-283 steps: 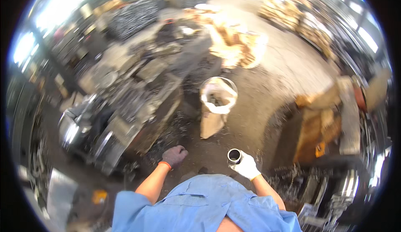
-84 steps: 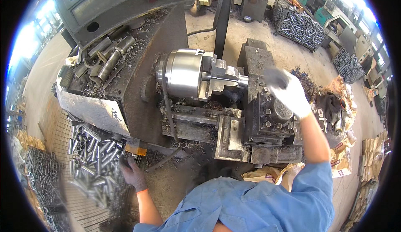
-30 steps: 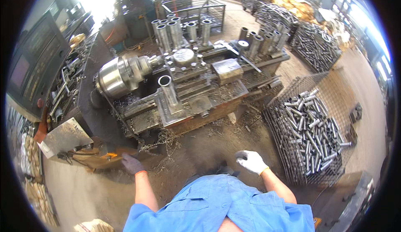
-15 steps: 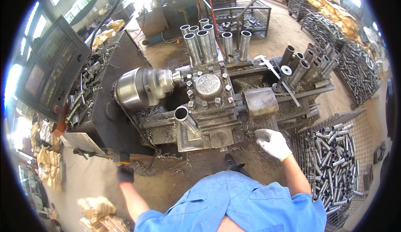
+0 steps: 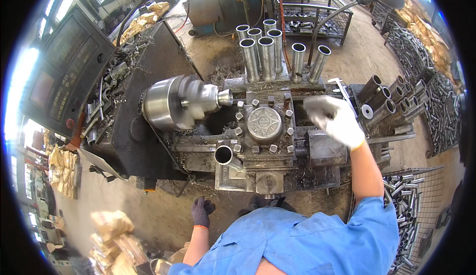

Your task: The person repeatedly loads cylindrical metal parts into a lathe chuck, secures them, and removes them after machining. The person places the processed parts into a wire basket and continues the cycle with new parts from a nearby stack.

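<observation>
My right hand, in a white glove, reaches over the lathe bed beside the grey block right of the turret. Motion smears its fingers, and no held thing shows. Low by my body hangs my left hand in a dark glove, fingers loosely apart and holding nothing. The lathe chuck grips a short metal piece; its jaws look blurred. Right of it sits the square tool turret with bolts around its rim. A single steel tube stands on the near slide.
Several bright steel tubes stand behind the turret. Darker tubes, a caliper and a ringed disc are at the right. A control panel rises at the left. A wire bin of tubes stands near right.
My right hand has gone from the bed's near side up and forward over it. My left hand has left the box under the panel and come in toward my body. The view has shifted.
</observation>
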{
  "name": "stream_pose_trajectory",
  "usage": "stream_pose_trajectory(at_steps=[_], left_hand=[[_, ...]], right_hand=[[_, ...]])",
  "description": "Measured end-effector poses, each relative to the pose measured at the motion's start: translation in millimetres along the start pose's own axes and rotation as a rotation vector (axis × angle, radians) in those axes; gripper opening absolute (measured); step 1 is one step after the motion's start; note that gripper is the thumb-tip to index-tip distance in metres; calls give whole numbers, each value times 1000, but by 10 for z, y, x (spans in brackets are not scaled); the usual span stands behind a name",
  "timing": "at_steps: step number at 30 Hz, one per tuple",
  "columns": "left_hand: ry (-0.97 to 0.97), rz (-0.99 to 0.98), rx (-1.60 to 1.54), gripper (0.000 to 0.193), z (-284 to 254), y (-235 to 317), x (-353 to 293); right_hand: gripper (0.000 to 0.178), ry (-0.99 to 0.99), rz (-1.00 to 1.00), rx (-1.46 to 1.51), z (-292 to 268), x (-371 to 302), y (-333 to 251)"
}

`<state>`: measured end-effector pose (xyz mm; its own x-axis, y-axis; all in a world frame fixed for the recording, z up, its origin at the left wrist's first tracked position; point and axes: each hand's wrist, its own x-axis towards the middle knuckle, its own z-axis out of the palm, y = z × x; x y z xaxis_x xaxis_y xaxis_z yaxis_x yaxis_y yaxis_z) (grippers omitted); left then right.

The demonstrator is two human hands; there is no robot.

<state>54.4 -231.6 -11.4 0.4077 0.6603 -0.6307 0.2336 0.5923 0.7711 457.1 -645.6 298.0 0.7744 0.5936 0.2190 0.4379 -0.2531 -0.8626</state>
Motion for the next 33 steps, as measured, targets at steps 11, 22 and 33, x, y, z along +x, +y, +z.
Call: stream_pose_trajectory(at_steps=[11, 22, 33], left_hand=[[-7, 130, 63, 30, 144, 0, -394], [-170, 1045, 488, 39, 1264, 2170, -506], [-195, 1354, 895, 65, 2632, 3788, 268]], right_hand=[[70, -656, -102, -149, 961, 2390, 592], [41, -813, -150, -950, 1114, 2564, -132], [53, -964, 182, -615, 1854, 2829, -31]])
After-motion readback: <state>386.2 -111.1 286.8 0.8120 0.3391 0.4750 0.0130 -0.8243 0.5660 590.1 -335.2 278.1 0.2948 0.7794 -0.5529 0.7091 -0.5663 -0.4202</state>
